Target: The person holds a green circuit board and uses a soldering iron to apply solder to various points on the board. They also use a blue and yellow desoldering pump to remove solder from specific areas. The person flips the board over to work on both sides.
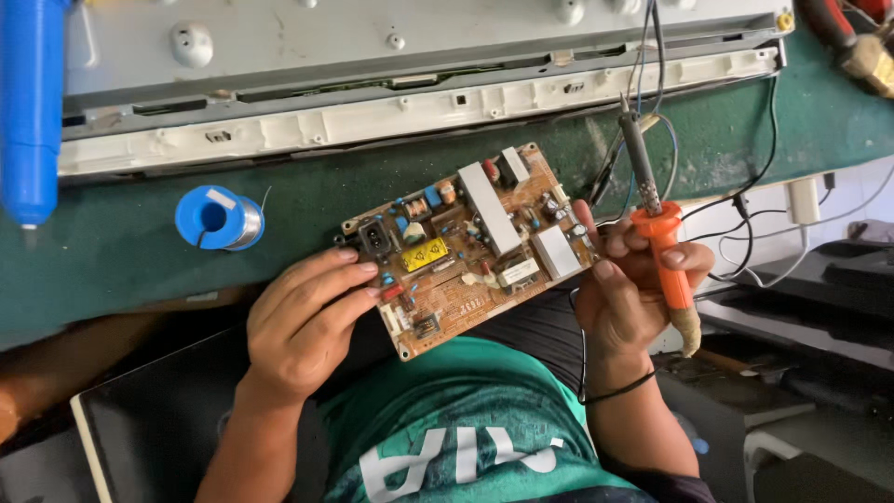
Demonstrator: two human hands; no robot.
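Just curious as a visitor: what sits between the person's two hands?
In the head view, a brown rectangular circuit board spans the gap: the left hand holds its left edge, the right hand its right, also holding an orange-handled soldering iron.

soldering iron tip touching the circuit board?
Apart. Head view: the orange-handled soldering iron in the right hand points its tip away from the brown circuit board, toward the bench.

Blue cylinder (30,112) cut off at top edge.
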